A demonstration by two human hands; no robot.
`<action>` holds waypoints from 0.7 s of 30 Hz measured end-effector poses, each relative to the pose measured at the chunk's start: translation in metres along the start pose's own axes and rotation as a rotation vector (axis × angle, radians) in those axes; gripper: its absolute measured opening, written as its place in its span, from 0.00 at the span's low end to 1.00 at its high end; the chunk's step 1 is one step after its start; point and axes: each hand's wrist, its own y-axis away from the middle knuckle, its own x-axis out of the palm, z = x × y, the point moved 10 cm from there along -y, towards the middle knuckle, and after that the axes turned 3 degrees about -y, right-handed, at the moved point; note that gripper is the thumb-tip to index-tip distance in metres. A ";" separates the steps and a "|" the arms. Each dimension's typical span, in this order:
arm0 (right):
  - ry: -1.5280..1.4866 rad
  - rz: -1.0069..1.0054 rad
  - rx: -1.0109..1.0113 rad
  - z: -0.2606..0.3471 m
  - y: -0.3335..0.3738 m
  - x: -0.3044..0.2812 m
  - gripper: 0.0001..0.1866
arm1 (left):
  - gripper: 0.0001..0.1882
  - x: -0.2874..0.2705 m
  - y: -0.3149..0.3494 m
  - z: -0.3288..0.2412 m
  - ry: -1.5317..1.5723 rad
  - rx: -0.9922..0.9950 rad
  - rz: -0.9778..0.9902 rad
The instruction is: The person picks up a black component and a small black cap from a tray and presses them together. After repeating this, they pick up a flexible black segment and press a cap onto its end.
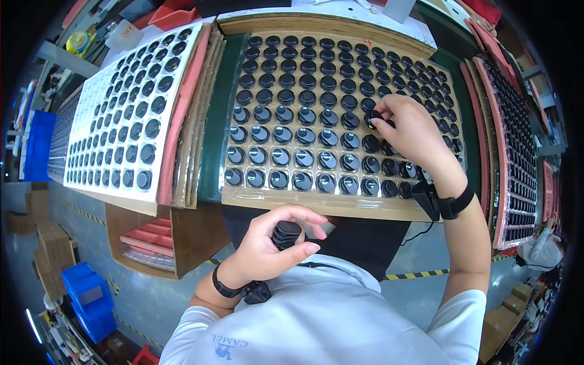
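Observation:
A wide clear plastic tray (pixel 292 198) on brown cardboard lies in front of me, with rows of round black caps in its pockets. Over its right half, the thumb and fingers of my right hand (pixel 413 131) pinch one black cap (pixel 371 119), just above the caps around it. Close to my body, below the tray's near edge, my left hand (pixel 263 246) curls around a short stack of black caps (pixel 286 233). Its thumb and index finger point to the right with a gap between their tips. Each wrist wears a black strap with a small device.
At the left, a white tray (pixel 90 91) of black caps rests on stacked pink and brown sheets. Another tray stack (pixel 514 152) stands at the right. A cardboard box (pixel 194 243) with pink trays sits below, and blue bins (pixel 88 298) stand on the floor.

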 end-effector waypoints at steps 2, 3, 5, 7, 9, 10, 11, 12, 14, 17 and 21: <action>0.085 0.030 -0.009 0.000 -0.003 0.007 0.09 | 0.17 0.002 -0.001 0.001 0.005 -0.002 0.025; 0.086 0.029 -0.010 -0.001 -0.004 0.008 0.09 | 0.16 0.001 -0.002 0.002 0.010 -0.021 0.004; 0.116 0.035 -0.017 0.000 -0.005 0.013 0.09 | 0.13 -0.002 -0.002 0.006 0.020 -0.062 -0.043; 0.130 0.038 -0.023 0.002 -0.004 0.014 0.10 | 0.12 0.000 -0.004 0.007 0.015 -0.080 -0.031; 0.162 -0.025 -0.084 0.008 0.001 0.007 0.10 | 0.10 0.003 -0.007 0.010 0.004 -0.115 -0.002; 0.177 -0.057 -0.114 0.012 0.004 0.003 0.10 | 0.10 0.003 -0.008 0.011 0.001 -0.116 -0.003; 0.171 -0.055 -0.118 0.019 0.008 0.003 0.10 | 0.10 0.005 -0.008 0.014 0.022 -0.130 0.005; 0.124 -0.091 -0.178 0.035 0.014 -0.002 0.11 | 0.09 0.007 -0.008 0.018 0.043 -0.145 0.014; -0.077 -0.041 -0.285 0.067 0.027 -0.003 0.11 | 0.08 0.007 -0.008 0.023 0.062 -0.161 0.020; -0.470 0.101 -0.431 0.108 0.053 0.009 0.11 | 0.09 0.015 -0.008 0.028 0.063 -0.185 0.097; -0.444 0.154 -0.426 0.132 0.073 0.016 0.11 | 0.10 0.015 -0.012 0.021 0.015 -0.120 0.023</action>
